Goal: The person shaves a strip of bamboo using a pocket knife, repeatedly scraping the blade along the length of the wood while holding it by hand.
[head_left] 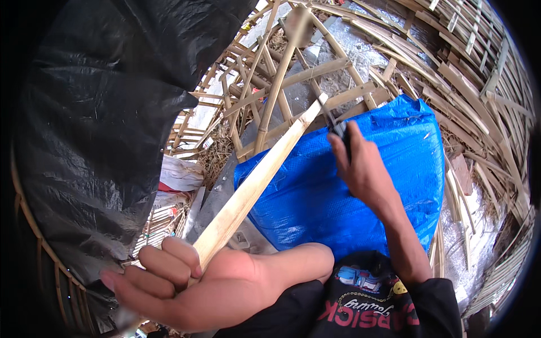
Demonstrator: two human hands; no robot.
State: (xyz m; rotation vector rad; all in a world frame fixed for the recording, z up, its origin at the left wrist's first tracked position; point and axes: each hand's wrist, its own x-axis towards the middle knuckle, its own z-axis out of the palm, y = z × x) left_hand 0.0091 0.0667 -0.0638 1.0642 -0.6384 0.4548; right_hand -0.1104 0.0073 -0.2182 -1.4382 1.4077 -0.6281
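Note:
My left hand (pixel 186 284), at the lower left, is closed around the near end of a long, pale split bamboo strip (pixel 253 188). The strip slants up and away to the right, and its far end narrows. In my right hand (pixel 363 163) is a knife (pixel 328 115) with a dark handle, gripped in closed fingers. Its blade lies close beside the strip's far end; whether the edge touches the strip, I cannot tell. Under the strip and my right forearm, a blue woven plastic sheet (pixel 349 197) spreads over my lap.
Black plastic sheeting (pixel 107 129) hangs on the left. Ahead stands a crossed bamboo frame (pixel 276 101) with shavings around it. Loose bamboo strips (pixel 468 84) pile up at the right, and a reddish-brown block (pixel 460 172) lies near them.

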